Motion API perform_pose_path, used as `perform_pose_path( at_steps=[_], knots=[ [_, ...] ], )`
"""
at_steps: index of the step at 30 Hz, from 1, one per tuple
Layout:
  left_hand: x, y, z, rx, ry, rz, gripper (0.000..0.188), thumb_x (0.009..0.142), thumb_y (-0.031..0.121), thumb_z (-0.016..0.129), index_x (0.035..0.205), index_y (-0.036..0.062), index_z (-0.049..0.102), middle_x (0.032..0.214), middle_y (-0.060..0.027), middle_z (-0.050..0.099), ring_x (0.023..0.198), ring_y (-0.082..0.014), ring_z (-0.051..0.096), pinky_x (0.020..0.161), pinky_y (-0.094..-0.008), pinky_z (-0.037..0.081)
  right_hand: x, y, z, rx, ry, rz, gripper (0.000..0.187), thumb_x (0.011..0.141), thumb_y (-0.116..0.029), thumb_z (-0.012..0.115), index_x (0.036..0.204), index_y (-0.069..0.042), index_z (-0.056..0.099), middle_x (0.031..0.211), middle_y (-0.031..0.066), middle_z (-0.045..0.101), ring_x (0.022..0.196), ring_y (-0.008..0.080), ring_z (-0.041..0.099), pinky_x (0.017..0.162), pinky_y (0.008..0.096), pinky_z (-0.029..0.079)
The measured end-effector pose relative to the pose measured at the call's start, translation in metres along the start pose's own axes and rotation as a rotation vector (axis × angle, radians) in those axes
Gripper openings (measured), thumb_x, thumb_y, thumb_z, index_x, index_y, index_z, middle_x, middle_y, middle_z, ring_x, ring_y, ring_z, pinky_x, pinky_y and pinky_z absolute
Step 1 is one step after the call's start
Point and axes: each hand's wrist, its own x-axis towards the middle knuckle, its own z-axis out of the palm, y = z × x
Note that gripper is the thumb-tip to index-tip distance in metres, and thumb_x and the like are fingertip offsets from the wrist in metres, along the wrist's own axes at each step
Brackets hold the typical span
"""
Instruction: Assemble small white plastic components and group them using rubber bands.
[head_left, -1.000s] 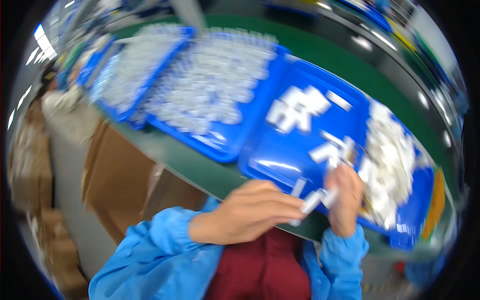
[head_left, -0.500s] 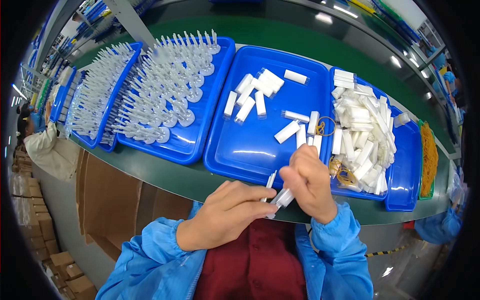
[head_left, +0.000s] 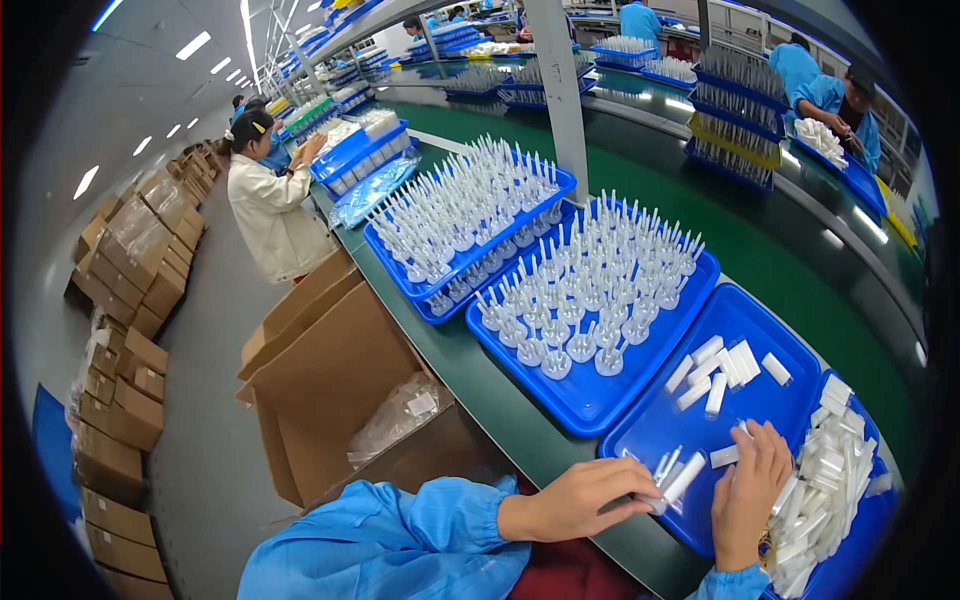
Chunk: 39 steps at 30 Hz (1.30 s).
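Observation:
Over the near edge of a blue tray [head_left: 625,435], my left hand [head_left: 590,497] is closed on a small clear plastic piece with white stems [head_left: 664,466]. A white tube [head_left: 684,478] stands out slantwise beside those stems, by my left fingertips. To the right, my right hand [head_left: 752,490] hangs over the same tray with bent fingers and the thumb apart. Close to its thumb and forefinger lies a white wrapped tube [head_left: 725,457]; I see no firm grip on it. Several more white tubes [head_left: 742,362] lie farther back in the tray.
Right of my hand, a blue tray holds heaped white tubes [head_left: 825,490]. Leftward are trays of clear-based pieces with upright stems [head_left: 600,290], beside a metal post [head_left: 560,110]. An open cardboard box [head_left: 330,380] stands left of the bench; a person in a cream jacket [head_left: 275,215] works beyond.
The view has swung left and up. My hands were together at the tray's front edge, the right one in a fist; now they are apart, and my right hand has loosened over the tray.

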Motion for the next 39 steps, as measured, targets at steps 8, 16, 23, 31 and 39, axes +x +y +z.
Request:
perform_pose_path(
  at_steps=[8, 16, 23, 31, 39],
  knots=[
    [0.005, -0.006, -0.013, 0.02, 0.007, 0.006, 0.022, 0.087, 0.003, 0.074, 0.108, 0.0049, 0.071, 0.105, -0.0064, 0.067, 0.097, -0.0234, 0.063, 0.083, -0.0344, 0.05, -0.023, 0.006, 0.006, 0.489, 0.079, 0.365, 0.028, 0.093, -0.005, 0.062, 0.12, 0.0, 0.058, 0.104, 0.0085, 0.06, 0.102, 0.0227, 0.061, 0.103, 0.0373, 0.043],
    [0.026, 0.011, -0.017, -0.061, -0.197, 0.046, 0.031, 0.074, -0.007, 0.078, 0.101, 0.0073, 0.077, 0.105, -0.0059, 0.071, 0.092, -0.023, 0.065, 0.08, -0.0345, 0.05, -0.025, 0.023, -0.011, 0.886, -0.028, 0.462, 0.036, 0.102, -0.029, 0.05, 0.085, -0.001, 0.064, 0.082, 0.0072, 0.063, 0.079, 0.0155, 0.057, 0.072, 0.0294, 0.044],
    [0.032, 0.03, -0.008, -0.07, -0.391, 0.053, 0.032, 0.076, -0.004, 0.076, 0.103, 0.0122, 0.077, 0.106, -0.0028, 0.071, 0.087, -0.0206, 0.063, 0.078, -0.0325, 0.046, -0.019, 0.022, -0.015, 0.885, -0.03, 0.251, 0.033, 0.093, -0.014, 0.064, 0.062, -0.005, 0.064, 0.061, 0.003, 0.048, 0.065, 0.0172, 0.044, 0.07, 0.0331, 0.034],
    [0.029, 0.029, -0.008, -0.017, -0.416, 0.096, 0.033, 0.075, -0.001, 0.077, 0.104, 0.0138, 0.077, 0.106, -0.0014, 0.072, 0.085, -0.0206, 0.062, 0.077, -0.0328, 0.046, -0.022, 0.026, -0.01, 0.762, -0.016, 0.042, 0.027, 0.085, -0.011, 0.07, 0.06, -0.007, 0.06, 0.061, 0.0029, 0.046, 0.063, 0.0204, 0.044, 0.072, 0.0348, 0.034],
    [0.024, 0.024, -0.003, 0.112, -0.344, 0.219, 0.029, 0.076, 0.004, 0.075, 0.105, 0.0088, 0.072, 0.104, -0.0042, 0.069, 0.09, -0.0216, 0.063, 0.076, -0.0332, 0.047, -0.014, 0.009, -0.011, 0.595, 0.03, -0.221, 0.03, 0.071, -0.006, 0.079, 0.059, -0.01, 0.052, 0.062, 0.0033, 0.04, 0.062, 0.0235, 0.045, 0.072, 0.0393, 0.035]
  ],
)
